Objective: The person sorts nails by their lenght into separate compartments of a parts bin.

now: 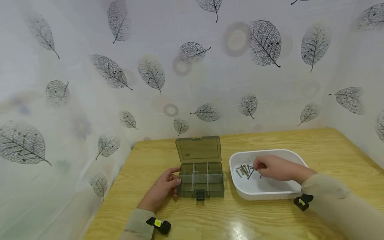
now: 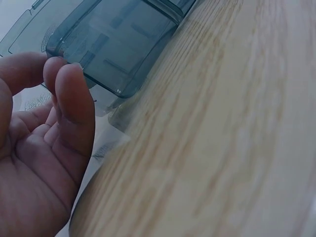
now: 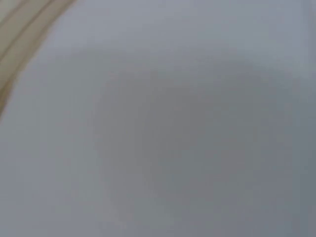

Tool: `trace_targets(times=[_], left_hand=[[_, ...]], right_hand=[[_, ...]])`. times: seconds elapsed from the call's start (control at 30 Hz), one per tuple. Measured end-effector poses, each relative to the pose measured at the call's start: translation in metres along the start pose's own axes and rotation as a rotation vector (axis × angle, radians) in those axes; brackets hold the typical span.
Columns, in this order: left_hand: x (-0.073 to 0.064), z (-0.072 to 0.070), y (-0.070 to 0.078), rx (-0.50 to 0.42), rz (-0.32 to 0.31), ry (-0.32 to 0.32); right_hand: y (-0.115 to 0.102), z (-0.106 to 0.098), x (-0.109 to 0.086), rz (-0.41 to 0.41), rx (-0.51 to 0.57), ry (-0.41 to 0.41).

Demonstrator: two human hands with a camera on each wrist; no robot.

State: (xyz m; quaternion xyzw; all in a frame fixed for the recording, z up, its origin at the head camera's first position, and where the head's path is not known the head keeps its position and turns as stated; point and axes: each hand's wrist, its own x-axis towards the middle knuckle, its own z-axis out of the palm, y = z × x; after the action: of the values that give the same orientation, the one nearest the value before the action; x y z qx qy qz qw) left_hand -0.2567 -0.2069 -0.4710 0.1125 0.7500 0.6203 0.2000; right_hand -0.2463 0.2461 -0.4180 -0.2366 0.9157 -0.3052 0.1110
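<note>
A translucent grey compartment box [image 1: 200, 193] sits on the table, its hinged lid [image 1: 198, 150] standing up and open. My left hand [image 1: 163, 186] holds the box by its left side, with thumb and fingertips at the wall. In the left wrist view, the fingertips [image 2: 74, 81] meet the box's corner [image 2: 118, 84]. Inside a white tray [image 1: 267, 196] to the right, several screws [image 1: 244, 170] lie in a loose pile. Over them, my right hand [image 1: 274, 168] pinches a long dark screw [image 1: 250, 174] with curled fingers. The right wrist view has only blurred white tray [image 3: 173, 123] in it.
Thin dividers [image 1: 207, 180] split the box into several compartments, and a black latch [image 1: 200, 195] juts from its front. The wooden table [image 1: 195, 220] runs back to a leaf-printed curtain [image 1: 207, 113], which also hangs at both sides.
</note>
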Motion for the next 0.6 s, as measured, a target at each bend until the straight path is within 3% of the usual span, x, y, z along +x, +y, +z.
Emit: trace_targets(times=[0.23, 0.6], left_hand=[[0.001, 0.000, 0.000, 0.016, 0.003, 0.006], [0.001, 0.000, -0.001, -0.006, 0.012, 0.010]], right_hand=[[-0.036, -0.002, 0.008, -0.023, 0.070, 0.027], [-0.082, 0.019, 0.034, -0.079, 0.038, 0.018]])
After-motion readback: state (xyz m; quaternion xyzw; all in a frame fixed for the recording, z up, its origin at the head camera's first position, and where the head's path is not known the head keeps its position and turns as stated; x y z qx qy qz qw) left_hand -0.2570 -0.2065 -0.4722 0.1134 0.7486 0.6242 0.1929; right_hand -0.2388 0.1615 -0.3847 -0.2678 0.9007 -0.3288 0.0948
